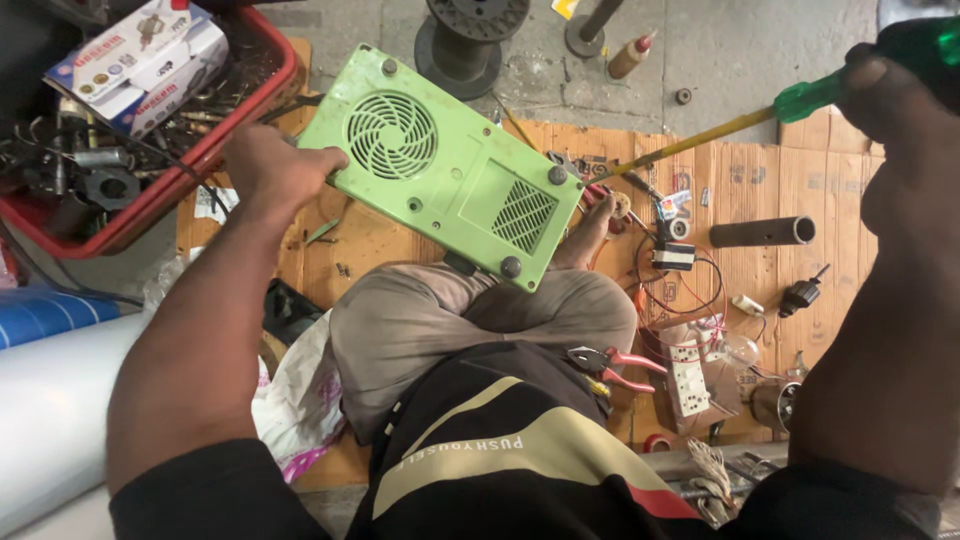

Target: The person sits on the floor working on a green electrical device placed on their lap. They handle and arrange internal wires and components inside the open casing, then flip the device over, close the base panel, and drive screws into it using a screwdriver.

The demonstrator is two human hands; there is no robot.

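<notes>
Green plastic appliance casing [440,165], underside up with round fan grille and slotted vent showing, is resting tilted on the seated person's knees. Left hand [270,165] is grasping the casing's left edge, fingers wrapped under it. Right hand [895,95] is clenching a green-handled screwdriver [720,128], its tip meeting the casing's right corner. Casing appears stiff, light, somewhat slippery; edges are offering the best hold. Red-handled pliers [615,365] are lying below the casing; red bin [170,185] is sitting left of it

Black short-sleeved shirt [520,450] with tan and red stripes (lettering across one), grey-brown trousers [420,320], bare forearms.
</notes>
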